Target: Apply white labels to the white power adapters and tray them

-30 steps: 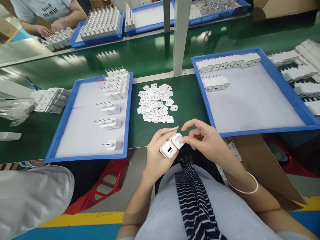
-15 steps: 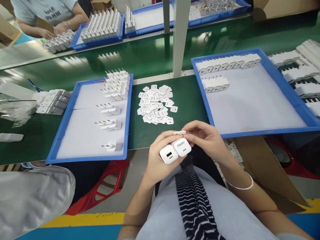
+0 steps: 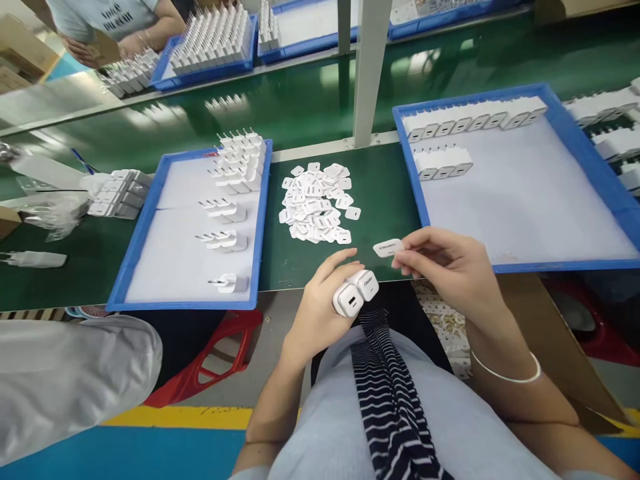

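Observation:
Two white charger bodies (image 3: pixel 349 300) sit side by side in my left hand (image 3: pixel 315 310), their port ends facing me. The nearer one shows a dark port opening; its neighbour (image 3: pixel 369 285) carries a printed cover. My left thumb and fingers wrap around them, with the index finger stretched forward. Between the thumb and fingertips of my right hand (image 3: pixel 445 267), a thin white cover plate (image 3: pixel 388 248) with printed lettering is pinched, apart from the chargers. Beyond my hands a loose pile of similar white cover plates (image 3: pixel 315 207) lies on the green table (image 3: pixel 380 193).
A blue-rimmed tray (image 3: pixel 265 220) at left holds rows of white plug chargers. Another blue-rimmed tray (image 3: pixel 411 173) at right holds rows with covers. A metal post (image 3: pixel 370 80) stands at the back. A grey sleeve (image 3: pixel 75 380) reaches in at left; a co-worker (image 3: pixel 115 27) sits across.
My right hand has moved away to the right from the chargers, taking the cover plate with it. My left hand still holds both chargers, now slightly turned. The whole view has shifted a little.

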A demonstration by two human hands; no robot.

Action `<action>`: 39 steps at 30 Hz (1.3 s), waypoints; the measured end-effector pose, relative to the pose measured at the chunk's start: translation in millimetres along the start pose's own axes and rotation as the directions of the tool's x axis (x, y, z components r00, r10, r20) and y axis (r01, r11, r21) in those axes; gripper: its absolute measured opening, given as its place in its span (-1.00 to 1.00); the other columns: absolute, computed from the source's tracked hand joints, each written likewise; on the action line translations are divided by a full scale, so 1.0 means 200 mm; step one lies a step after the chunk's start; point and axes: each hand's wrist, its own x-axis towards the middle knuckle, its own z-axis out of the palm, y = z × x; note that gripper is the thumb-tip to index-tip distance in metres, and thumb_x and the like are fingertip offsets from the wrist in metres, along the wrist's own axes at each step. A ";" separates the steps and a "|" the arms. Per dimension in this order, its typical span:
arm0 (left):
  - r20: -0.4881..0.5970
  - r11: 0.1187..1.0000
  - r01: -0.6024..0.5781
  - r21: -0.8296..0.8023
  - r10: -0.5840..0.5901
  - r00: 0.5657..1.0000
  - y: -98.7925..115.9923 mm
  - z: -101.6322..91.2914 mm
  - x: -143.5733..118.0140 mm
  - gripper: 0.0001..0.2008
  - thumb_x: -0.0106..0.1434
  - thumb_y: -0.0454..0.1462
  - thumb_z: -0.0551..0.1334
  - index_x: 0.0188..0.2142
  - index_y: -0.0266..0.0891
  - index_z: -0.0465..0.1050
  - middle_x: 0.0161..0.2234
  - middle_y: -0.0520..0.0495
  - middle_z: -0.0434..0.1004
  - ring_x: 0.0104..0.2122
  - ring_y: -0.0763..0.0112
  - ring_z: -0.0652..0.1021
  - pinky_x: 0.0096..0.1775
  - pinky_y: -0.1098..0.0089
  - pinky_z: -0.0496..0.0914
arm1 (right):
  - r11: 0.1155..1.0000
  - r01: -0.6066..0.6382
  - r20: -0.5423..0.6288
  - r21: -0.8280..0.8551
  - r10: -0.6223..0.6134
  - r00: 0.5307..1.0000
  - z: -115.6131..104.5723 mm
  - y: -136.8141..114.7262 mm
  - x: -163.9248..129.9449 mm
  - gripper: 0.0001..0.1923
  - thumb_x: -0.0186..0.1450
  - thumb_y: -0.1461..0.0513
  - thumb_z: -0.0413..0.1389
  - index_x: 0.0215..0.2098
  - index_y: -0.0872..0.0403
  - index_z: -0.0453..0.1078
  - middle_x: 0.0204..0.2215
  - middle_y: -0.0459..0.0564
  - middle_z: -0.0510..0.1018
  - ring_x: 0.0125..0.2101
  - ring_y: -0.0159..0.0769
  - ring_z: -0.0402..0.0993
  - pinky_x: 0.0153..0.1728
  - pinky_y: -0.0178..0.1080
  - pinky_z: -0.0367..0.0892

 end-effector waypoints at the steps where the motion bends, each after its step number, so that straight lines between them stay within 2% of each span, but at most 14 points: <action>1: -0.050 1.000 0.000 0.003 0.001 0.999 0.00 0.01 0.00 -0.61 0.20 -0.46 0.30 0.03 -0.23 0.46 0.11 -0.22 0.51 0.17 0.18 0.51 0.13 0.22 0.49 | 0.988 -0.062 0.037 0.141 0.057 0.998 0.01 -0.01 -0.02 -0.90 0.37 0.21 0.20 -0.32 0.04 0.45 -0.50 -0.09 0.58 -0.53 -0.39 0.44 -0.51 -0.33 0.32; 3: -0.138 1.000 -0.001 0.014 0.003 0.990 0.00 0.02 0.00 -0.61 0.20 -0.44 0.33 0.03 -0.23 0.46 0.11 -0.22 0.51 0.14 0.20 0.53 0.13 0.21 0.50 | 0.911 -0.214 0.205 0.352 0.148 0.968 0.05 -0.03 -0.06 -0.85 0.38 0.18 0.21 -0.34 0.06 0.41 -0.54 -0.11 0.56 -0.58 -0.44 0.40 -0.57 -0.38 0.27; 5: -0.195 0.999 -0.005 0.036 0.011 0.981 0.01 0.04 0.01 -0.60 0.20 -0.41 0.34 0.04 -0.23 0.45 0.13 -0.24 0.50 0.13 0.20 0.54 0.11 0.20 0.51 | 0.819 -0.333 0.332 0.468 0.186 0.925 0.11 -0.04 -0.09 -0.78 0.38 0.15 0.21 -0.37 0.07 0.36 -0.58 -0.13 0.54 -0.62 -0.48 0.34 -0.59 -0.40 0.23; 7: -0.221 0.998 -0.017 0.055 0.029 0.975 0.02 0.05 0.01 -0.61 0.21 -0.38 0.35 0.05 -0.24 0.45 0.14 -0.25 0.50 0.11 0.20 0.55 0.10 0.19 0.52 | 0.758 -0.372 0.356 0.536 0.196 0.914 0.15 -0.04 -0.11 -0.73 0.37 0.13 0.22 -0.40 0.07 0.32 -0.61 -0.15 0.51 -0.63 -0.51 0.30 -0.58 -0.42 0.22; 9: -0.231 0.997 -0.033 0.072 0.049 0.972 0.02 0.06 0.02 -0.63 0.23 -0.37 0.35 0.04 -0.27 0.44 0.13 -0.27 0.49 0.11 0.20 0.55 0.10 0.20 0.52 | 0.738 -0.372 0.348 0.563 0.196 0.917 0.18 -0.04 -0.11 -0.72 0.36 0.12 0.23 -0.41 0.08 0.32 -0.62 -0.16 0.49 -0.63 -0.52 0.28 -0.57 -0.42 0.22; 16: -0.216 0.993 -0.062 0.104 0.084 0.973 0.03 0.07 0.03 -0.63 0.25 -0.37 0.33 0.05 -0.29 0.44 0.13 -0.29 0.48 0.12 0.18 0.54 0.10 0.19 0.52 | 0.748 -0.387 0.377 0.539 0.197 0.905 0.16 -0.04 -0.11 -0.78 0.35 0.19 0.22 -0.42 0.09 0.36 -0.61 -0.15 0.47 -0.59 -0.49 0.32 -0.51 -0.40 0.26; 21: -0.205 0.992 -0.058 0.112 0.080 0.976 0.03 0.08 0.03 -0.64 0.25 -0.40 0.30 0.05 -0.27 0.44 0.13 -0.27 0.49 0.11 0.19 0.55 0.10 0.20 0.53 | 0.811 -0.355 0.338 0.464 0.209 0.918 0.16 -0.03 -0.12 -0.75 0.37 0.15 0.20 -0.41 0.08 0.33 -0.58 -0.16 0.47 -0.57 -0.48 0.32 -0.50 -0.38 0.25; 28: -0.151 0.987 -0.052 0.149 0.075 0.986 0.04 0.06 0.02 -0.66 0.28 -0.39 0.27 0.06 -0.24 0.43 0.12 -0.24 0.49 0.10 0.21 0.55 0.09 0.21 0.53 | 0.968 -0.214 0.272 0.128 0.174 0.946 0.15 -0.06 -0.14 -0.67 0.43 0.18 0.09 -0.50 0.07 0.32 -0.58 -0.14 0.45 -0.55 -0.43 0.30 -0.47 -0.28 0.19; 30: -0.127 0.986 -0.049 0.159 0.070 0.989 0.04 0.06 0.02 -0.66 0.29 -0.39 0.27 0.06 -0.23 0.43 0.11 -0.23 0.50 0.09 0.23 0.55 0.09 0.22 0.53 | 0.971 -0.218 0.299 0.095 0.181 0.937 0.13 -0.06 -0.14 -0.67 0.43 0.20 0.08 -0.51 0.07 0.30 -0.59 -0.14 0.45 -0.55 -0.42 0.31 -0.46 -0.28 0.19; 35: -0.095 0.993 -0.043 0.113 0.054 0.994 0.04 0.05 0.01 -0.65 0.26 -0.40 0.29 0.05 -0.24 0.43 0.11 -0.23 0.50 0.08 0.24 0.56 0.07 0.23 0.53 | 0.909 -0.332 0.456 0.253 0.191 0.869 0.09 -0.06 -0.10 -0.71 0.41 0.24 0.09 -0.50 0.08 0.32 -0.60 -0.15 0.44 -0.56 -0.43 0.30 -0.47 -0.31 0.22; 39: -0.085 0.998 -0.034 0.059 0.039 0.996 0.03 0.06 0.01 -0.64 0.25 -0.37 0.32 0.04 -0.21 0.43 0.12 -0.21 0.49 0.07 0.24 0.56 0.07 0.22 0.54 | 0.893 -0.362 0.515 0.267 0.185 0.837 0.06 -0.05 -0.08 -0.69 0.40 0.24 0.11 -0.52 0.10 0.34 -0.60 -0.15 0.41 -0.57 -0.46 0.27 -0.51 -0.33 0.17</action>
